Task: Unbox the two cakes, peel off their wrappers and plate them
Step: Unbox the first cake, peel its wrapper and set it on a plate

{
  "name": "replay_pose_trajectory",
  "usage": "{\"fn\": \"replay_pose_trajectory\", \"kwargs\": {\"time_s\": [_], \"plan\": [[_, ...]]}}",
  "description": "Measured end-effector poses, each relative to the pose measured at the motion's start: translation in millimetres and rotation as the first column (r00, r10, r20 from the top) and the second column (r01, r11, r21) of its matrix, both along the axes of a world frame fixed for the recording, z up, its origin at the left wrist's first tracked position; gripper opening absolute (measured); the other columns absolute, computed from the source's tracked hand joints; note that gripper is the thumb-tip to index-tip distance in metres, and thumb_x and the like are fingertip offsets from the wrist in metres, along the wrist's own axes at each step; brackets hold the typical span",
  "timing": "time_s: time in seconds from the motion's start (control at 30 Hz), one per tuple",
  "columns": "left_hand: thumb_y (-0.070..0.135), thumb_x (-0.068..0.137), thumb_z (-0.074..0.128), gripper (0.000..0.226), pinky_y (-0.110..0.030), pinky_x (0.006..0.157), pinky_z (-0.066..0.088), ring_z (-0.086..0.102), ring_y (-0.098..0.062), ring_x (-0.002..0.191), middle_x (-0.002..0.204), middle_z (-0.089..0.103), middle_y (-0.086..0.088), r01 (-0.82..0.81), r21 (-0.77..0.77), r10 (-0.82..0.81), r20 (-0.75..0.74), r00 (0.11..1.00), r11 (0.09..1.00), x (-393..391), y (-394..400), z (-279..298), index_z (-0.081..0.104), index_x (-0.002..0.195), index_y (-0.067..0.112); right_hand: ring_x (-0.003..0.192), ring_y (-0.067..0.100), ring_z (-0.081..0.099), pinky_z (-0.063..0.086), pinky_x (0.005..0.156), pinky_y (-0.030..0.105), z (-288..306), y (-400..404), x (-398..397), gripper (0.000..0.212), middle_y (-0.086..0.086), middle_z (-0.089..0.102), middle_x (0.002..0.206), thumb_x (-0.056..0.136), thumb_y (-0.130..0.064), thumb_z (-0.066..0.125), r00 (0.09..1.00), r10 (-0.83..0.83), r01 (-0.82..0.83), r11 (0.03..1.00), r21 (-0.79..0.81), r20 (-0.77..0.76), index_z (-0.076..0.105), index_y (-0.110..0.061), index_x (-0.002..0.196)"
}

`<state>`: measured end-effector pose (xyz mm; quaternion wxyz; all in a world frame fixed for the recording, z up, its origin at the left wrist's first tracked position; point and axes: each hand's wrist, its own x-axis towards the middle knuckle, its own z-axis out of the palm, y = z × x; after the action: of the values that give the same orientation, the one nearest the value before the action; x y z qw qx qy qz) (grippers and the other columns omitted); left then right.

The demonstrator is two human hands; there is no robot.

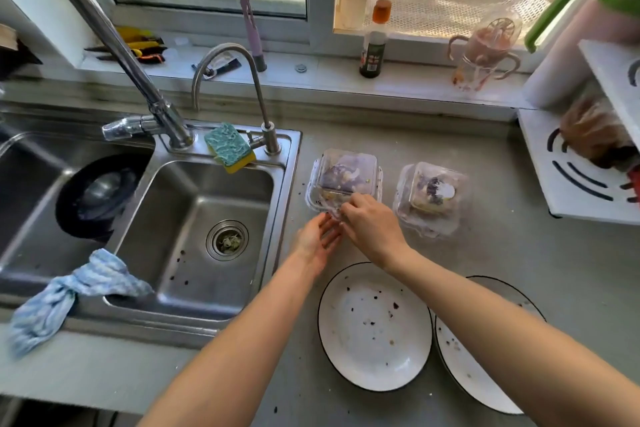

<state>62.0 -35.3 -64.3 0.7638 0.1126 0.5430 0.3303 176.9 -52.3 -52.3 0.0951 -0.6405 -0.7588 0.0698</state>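
The right hand (372, 224) has its fingertips pinched on the front edge of the nearer clear box (344, 180), at the place where lid and base meet, probably to pull the clasp apart. The left hand (317, 239) lies open just beside that same corner, fingers spread and holding nothing, I think ready to steady the base when the lid gives way.

Inside this box a purple and white cake is visible through the plastic (the lid looks not yet lifted). The second box (431, 199) stands closed to the right, a little apart, with its own cake inside.

Two white plates, one (374, 326) and another (485, 374), wait on the counter (519, 253) directly in front of the boxes, so each cake has a short way to travel. The sink (194, 229) is at the left.
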Motion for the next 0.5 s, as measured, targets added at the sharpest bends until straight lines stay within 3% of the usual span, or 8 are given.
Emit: {"fn": "replay_pose_trajectory", "kwargs": {"time_s": [0.1, 0.3, 0.43, 0.5], "plan": [[0.015, 0.097, 0.046, 0.02, -0.025, 0.075, 0.049, 0.058, -0.014, 0.076, 0.083, 0.061, -0.004, 0.003, -0.013, -0.003, -0.006, 1.0, 1.0, -3, -2, -4, 0.061, 0.085, 0.011, 0.07, 0.033, 0.062, 0.047, 0.049, 0.036, 3, 3, -3, 0.015, 0.013, 0.062, 0.078, 0.082, -0.019, 0.064, 0.998, 0.022, -0.022, 1.0, -0.004, 0.061, 0.063, -0.006, 0.075], [0.011, 0.096, 0.049, 0.017, -0.026, 0.076, 0.05, 0.061, -0.016, 0.078, 0.084, 0.064, -0.006, -0.022, -0.01, 0.022, 0.013, 1.0, 1.0, -11, -1, -4, 0.063, 0.087, 0.009, 0.079, 0.03, 0.061, 0.041, 0.053, 0.034, 3, 8, -7, 0.022, 0.01, 0.062, 0.088, 0.093, -0.025, 0.051, 0.996, 0.054, -0.053, 0.999, -0.008, 0.069, 0.063, -0.008, 0.086], [0.01, 0.097, 0.047, 0.018, -0.024, 0.072, 0.051, 0.06, -0.015, 0.076, 0.084, 0.064, -0.006, -0.038, 0.004, 0.038, 0.028, 0.999, 0.999, -13, 1, -2, 0.063, 0.087, 0.009, 0.06, 0.025, 0.063, 0.045, 0.041, 0.03, 6, 11, -14, 0.006, 0.007, 0.064, 0.072, 0.072, -0.004, 0.066, 0.963, 0.161, -0.168, 0.986, 0.011, 0.216, 0.062, -0.009, 0.072], [0.01, 0.098, 0.046, 0.019, -0.023, 0.067, 0.051, 0.06, -0.013, 0.074, 0.084, 0.063, -0.005, -0.051, 0.004, 0.051, 0.041, 0.998, 0.999, -13, 2, -2, 0.062, 0.089, 0.01, 0.054, 0.022, 0.062, 0.046, 0.04, 0.03, 7, 13, -14, 0.011, 0.007, 0.063, 0.067, 0.071, -0.001, 0.055, 0.92, 0.231, -0.261, 0.964, 0.053, 0.316, 0.063, -0.008, 0.071]]}}
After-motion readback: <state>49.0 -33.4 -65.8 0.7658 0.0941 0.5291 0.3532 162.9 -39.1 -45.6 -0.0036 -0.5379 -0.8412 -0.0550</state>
